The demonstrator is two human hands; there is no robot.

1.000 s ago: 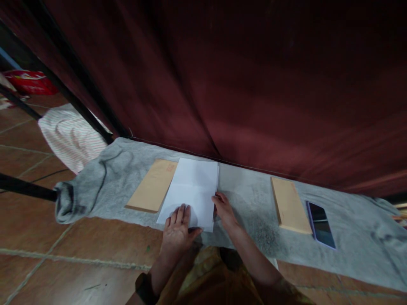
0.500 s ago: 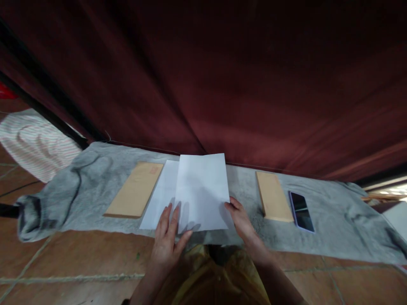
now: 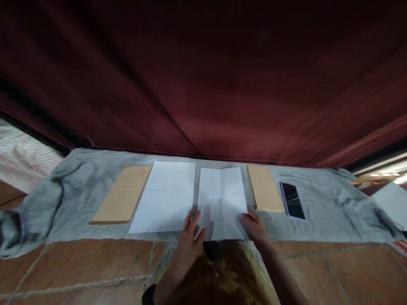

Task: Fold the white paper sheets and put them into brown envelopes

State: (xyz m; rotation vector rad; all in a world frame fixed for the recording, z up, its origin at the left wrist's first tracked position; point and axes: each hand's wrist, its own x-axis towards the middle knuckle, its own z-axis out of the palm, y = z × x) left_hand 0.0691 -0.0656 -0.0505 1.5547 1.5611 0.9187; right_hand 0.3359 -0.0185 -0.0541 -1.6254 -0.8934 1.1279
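A creased white sheet of paper (image 3: pixel 221 190) lies in front of me, with a vertical fold line and a fainter crosswise one. My left hand (image 3: pixel 190 238) rests at its lower left edge, fingers apart. At the lower right edge, my right hand (image 3: pixel 257 228) has the paper between thumb and fingers. Left of it lies a second white sheet (image 3: pixel 168 190), flat on the grey cloth (image 3: pixel 79 186). Farther left is a stack of brown envelopes (image 3: pixel 122 195); another brown envelope stack (image 3: pixel 265 188) sits just right of the creased sheet.
A phone (image 3: pixel 293 201) with a purple edge lies right of the right-hand envelopes. Behind the cloth hangs a dark red curtain (image 3: pixel 222 106). Tiled floor (image 3: pixel 95 262) shows along the near side, and a striped fabric (image 3: pixel 25 156) at far left.
The creased sheet has moved right, off the other white sheet, which is now uncovered. Both hands have moved right with it. My view has shifted somewhat too.
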